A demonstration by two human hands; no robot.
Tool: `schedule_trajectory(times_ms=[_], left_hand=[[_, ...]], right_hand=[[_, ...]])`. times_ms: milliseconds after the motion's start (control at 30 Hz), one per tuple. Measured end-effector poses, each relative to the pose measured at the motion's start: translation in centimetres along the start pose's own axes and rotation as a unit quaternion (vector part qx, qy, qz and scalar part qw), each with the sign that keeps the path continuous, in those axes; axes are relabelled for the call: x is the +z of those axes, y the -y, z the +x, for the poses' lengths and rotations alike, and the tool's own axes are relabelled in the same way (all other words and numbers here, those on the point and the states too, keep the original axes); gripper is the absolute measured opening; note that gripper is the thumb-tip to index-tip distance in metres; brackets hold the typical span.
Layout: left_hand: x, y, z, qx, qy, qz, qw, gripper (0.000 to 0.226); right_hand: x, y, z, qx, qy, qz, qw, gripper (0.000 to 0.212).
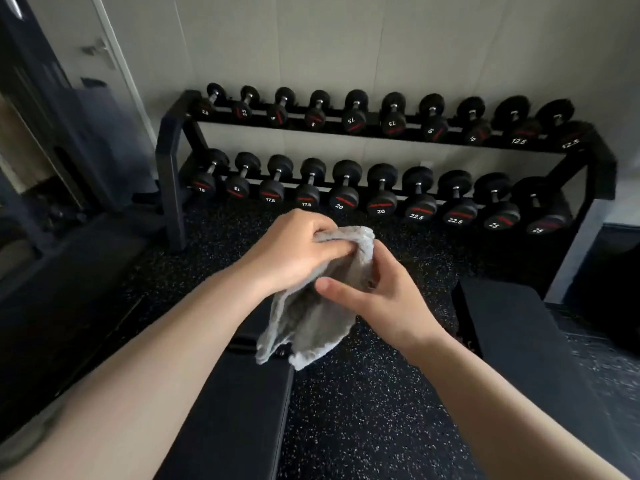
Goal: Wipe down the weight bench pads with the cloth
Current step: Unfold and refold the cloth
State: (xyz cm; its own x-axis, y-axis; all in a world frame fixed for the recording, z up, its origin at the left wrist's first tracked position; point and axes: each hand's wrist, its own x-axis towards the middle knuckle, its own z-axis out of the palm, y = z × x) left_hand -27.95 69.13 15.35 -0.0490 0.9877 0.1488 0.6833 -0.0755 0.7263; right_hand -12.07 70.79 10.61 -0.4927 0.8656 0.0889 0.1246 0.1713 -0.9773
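Observation:
A grey cloth (313,320) hangs in the air between both hands, above the near end of a black weight bench pad (239,393). My left hand (294,251) grips the cloth's upper part with closed fingers. My right hand (377,292) holds the cloth from the right side, thumb pressed across its front. The lower half of the cloth droops loose over the gap between two bench pads. A second black bench pad (509,327) lies to the right, apart from the hands.
A two-tier black dumbbell rack (374,168) with several dumbbells stands against the wall ahead. Speckled black rubber floor (360,410) lies between the benches. Dark gym equipment (52,209) fills the left side.

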Motion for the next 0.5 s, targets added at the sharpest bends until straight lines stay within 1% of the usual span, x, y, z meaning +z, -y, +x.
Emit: schedule_trajectory(times_ms=[33,100,133,200,233,267,300,333,367,400,433,467,500], left_hand=[[-0.3,-0.5,0.5,0.01,0.011,0.013,1.0,0.02],[-1.3,-1.4,1.1,0.03,0.018,0.019,0.999,0.017],[-1.9,-1.6,1.4,0.032,0.017,0.011,0.999,0.013],[-3.4,-1.8,1.8,0.022,0.016,-0.005,1.0,0.01],[-4.1,-1.8,2.0,0.015,0.019,-0.013,1.0,0.014],[-4.7,-1.6,2.4,0.009,0.021,-0.018,1.0,0.017],[-5.2,-1.4,2.8,0.003,0.015,-0.012,1.0,0.02],[-5.3,-1.0,3.2,-0.005,0.001,-0.002,1.0,0.022],[-5.3,-0.4,3.5,-0.02,-0.019,0.006,1.0,0.022],[-5.0,0.5,3.5,-0.045,-0.026,-0.013,0.999,0.021],[-4.4,1.4,3.1,-0.083,-0.009,-0.068,0.994,0.028],[-3.8,2.5,2.5,-0.127,0.03,-0.147,0.981,0.045],[-3.1,3.8,1.9,-0.175,0.083,-0.229,0.954,0.064]], right_hand=[[0.2,0.0,0.3,0.005,-0.019,-0.031,0.999,0.044],[-0.1,-0.1,1.0,0.017,-0.06,-0.099,0.993,0.026],[-0.4,-0.1,1.1,0.027,-0.066,-0.126,0.99,0.017],[-1.4,-0.1,1.4,0.05,-0.03,-0.181,0.982,0.008],[-1.8,0.2,1.3,0.07,0.001,-0.203,0.977,0.009],[-2.3,0.5,1.2,0.092,0.037,-0.198,0.975,0.01],[-2.6,0.9,1.1,0.108,0.072,-0.155,0.979,0.011],[-2.9,1.3,1.0,0.122,0.102,-0.081,0.984,0.015],[-3.1,1.6,1.0,0.133,0.119,0.007,0.984,0.02],[-3.2,2.0,0.9,0.14,0.12,0.09,0.979,0.019],[-3.2,2.3,0.8,0.139,0.106,0.152,0.973,0.015],[-3.2,2.6,0.9,0.132,0.087,0.189,0.969,0.012],[-3.2,2.7,1.0,0.125,0.066,0.209,0.968,0.011]])
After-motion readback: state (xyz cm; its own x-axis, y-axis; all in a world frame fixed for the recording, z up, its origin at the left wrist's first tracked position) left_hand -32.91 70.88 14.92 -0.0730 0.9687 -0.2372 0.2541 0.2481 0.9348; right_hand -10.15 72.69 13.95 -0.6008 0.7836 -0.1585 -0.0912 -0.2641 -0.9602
